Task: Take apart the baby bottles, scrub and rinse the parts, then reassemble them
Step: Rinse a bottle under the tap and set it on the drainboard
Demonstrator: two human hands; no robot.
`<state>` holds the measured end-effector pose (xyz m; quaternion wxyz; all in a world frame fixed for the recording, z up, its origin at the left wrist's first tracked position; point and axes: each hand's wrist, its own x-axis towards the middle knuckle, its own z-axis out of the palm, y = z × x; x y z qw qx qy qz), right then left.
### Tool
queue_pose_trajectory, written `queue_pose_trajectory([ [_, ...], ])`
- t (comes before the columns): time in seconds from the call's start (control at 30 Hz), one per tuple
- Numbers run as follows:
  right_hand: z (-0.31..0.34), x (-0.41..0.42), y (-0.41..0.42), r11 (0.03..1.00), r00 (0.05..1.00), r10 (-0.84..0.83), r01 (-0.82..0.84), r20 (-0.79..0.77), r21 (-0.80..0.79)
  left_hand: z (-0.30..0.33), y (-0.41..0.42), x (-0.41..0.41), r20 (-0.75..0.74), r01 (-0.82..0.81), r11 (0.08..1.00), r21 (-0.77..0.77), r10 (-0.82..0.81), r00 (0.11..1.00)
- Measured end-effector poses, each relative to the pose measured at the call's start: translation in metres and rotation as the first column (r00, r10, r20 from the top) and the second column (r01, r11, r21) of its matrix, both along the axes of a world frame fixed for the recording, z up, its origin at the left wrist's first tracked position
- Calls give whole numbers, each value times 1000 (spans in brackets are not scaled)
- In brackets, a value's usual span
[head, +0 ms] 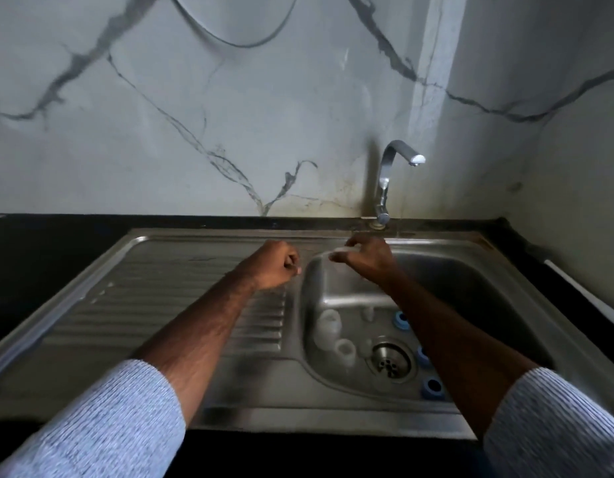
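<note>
- Over the far left rim of the sink basin (505, 281), a small clear part (343, 250), too blurred to identify, is pinched by the right hand (366, 260).
- The left hand (276, 265) is curled into a fist just left of it; whether anything is held cannot be told.
- Clear bottles (328, 327) and blue rings (433, 388) are seen lying on the basin floor, below and nearer, closest to the right hand.

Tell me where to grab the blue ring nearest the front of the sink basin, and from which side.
Come from straight above with the right hand. The nearest blue ring seems to lie flat on the basin floor, hole up. Pinch its rim, one of the fingers in the hole and one outside. The basin wall sits close, so a sideways approach looks cramped.
</note>
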<state>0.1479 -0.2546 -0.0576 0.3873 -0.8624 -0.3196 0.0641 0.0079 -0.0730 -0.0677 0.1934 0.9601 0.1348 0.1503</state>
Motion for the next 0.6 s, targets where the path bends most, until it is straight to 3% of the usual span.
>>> queue_pose_trajectory([
  [0.1,16,-26,50,996,995,93,-93,-39,-2,4,36,-35,11,-88,996,10,88,996],
  [0.37,22,-83,180,957,950,285,-289,128,11,9,136,-135,18,-304,952,21,304,953],
  [0.6,25,-129,284,908,900,409,-418,152,35,10,203,-188,35,-420,907,11,420,907],
])
